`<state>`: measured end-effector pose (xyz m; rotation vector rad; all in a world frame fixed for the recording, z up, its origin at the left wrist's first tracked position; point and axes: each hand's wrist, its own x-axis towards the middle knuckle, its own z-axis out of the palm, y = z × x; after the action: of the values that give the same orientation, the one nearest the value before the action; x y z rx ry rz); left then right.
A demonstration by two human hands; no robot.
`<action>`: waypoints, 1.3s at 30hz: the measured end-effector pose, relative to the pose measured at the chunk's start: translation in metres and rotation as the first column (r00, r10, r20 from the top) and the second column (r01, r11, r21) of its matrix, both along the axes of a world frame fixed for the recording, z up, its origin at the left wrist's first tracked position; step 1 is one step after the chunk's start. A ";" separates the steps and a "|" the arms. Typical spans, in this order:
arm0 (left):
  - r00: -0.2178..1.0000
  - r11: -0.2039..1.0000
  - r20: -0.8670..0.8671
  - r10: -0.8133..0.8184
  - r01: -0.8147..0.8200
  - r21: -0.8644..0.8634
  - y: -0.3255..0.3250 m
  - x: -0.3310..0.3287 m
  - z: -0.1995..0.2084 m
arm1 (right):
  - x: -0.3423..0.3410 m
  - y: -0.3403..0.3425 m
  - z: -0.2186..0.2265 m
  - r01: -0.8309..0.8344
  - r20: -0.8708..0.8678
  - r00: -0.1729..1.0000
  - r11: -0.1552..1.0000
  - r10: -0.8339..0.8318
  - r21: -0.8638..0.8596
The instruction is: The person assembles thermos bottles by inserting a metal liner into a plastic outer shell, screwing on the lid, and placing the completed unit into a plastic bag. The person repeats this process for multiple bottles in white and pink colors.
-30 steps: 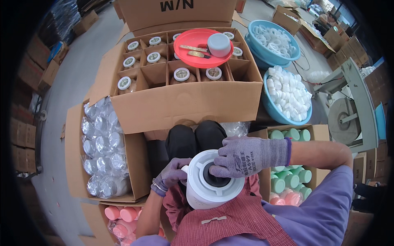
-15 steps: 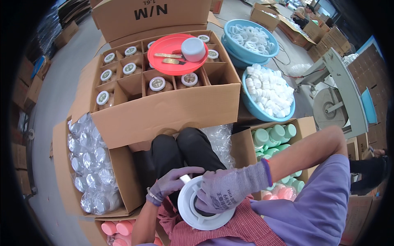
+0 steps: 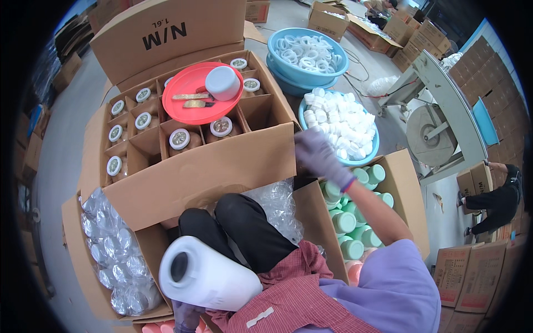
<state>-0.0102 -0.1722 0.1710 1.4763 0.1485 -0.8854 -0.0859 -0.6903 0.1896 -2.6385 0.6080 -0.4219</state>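
A white plastic jug body (image 3: pixel 222 280), a wide cylinder with a dark round hole in its visible end, lies tilted across my lap. My left hand (image 3: pixel 187 314), in a grey-purple glove, grips it from below; some of its fingers are hidden under it. My gloved right hand (image 3: pixel 321 156) is stretched out to the far right, between the big carton's corner and a blue basin (image 3: pixel 373 154) heaped with white caps (image 3: pixel 340 123). Its fingers are blurred and partly hidden, so whether they hold anything does not show.
A divided carton (image 3: pixel 211 164) holds jars with white-rimmed lids; a red plate (image 3: pixel 180 83) on top carries a white cup (image 3: pixel 222 83) and brushes. Another blue basin (image 3: pixel 277 69) holds clear rings. Cartons of green containers (image 3: pixel 355 222) and plastic-wrapped pieces (image 3: pixel 116 250) flank me. A person stands at far right.
My right hand has left the jug body's opening and reached out toward the basin of caps. The jug body has tipped and swung left, its holed end now facing up and left. The view has shifted.
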 end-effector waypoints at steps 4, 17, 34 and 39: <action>0.917 0.758 -0.375 0.137 -0.341 -0.556 0.006 0.002 -0.040 | -0.057 -0.140 -0.079 0.614 -0.160 0.668 0.659 -0.727 -0.434; 0.700 0.256 -0.714 -0.022 -0.686 -0.681 -0.082 -0.007 -0.021 | -0.041 -0.036 -0.028 0.286 0.447 0.862 0.957 -0.240 -0.037; 0.756 0.368 -0.627 0.189 -0.646 -0.668 -0.108 0.002 0.015 | 0.078 0.191 0.032 -0.436 0.567 0.810 0.801 0.150 0.411; 0.788 0.317 -0.513 0.340 -0.610 -0.727 -0.096 0.032 -0.015 | 0.169 0.128 0.031 -0.481 0.358 0.550 0.637 0.754 -0.602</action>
<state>0.0214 -0.2685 0.1558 0.2463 0.2759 -0.4860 0.0828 -0.5623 0.2206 -2.6345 -0.7524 -1.1752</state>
